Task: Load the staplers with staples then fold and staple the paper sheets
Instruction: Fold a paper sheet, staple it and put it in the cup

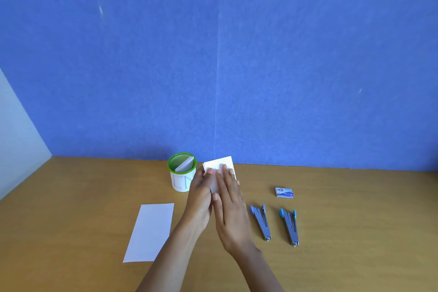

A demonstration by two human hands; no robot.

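While our left grip [201, 197] pinches the folded sheet [221, 165] just right of the green-rimmed cup [182, 172], our right grip [231, 211] presses flat on it, fingers straight. We judge the layers could slide and skew the crease. Farther right of the cup, the nearer stapler [260, 221] and farther stapler [289, 225] lie splayed open; unclosed, they would misfire.

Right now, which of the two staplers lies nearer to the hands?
The stapler with the duller blue tips, just beside the right hand; the other stapler, with brighter blue tips, lies farther right.
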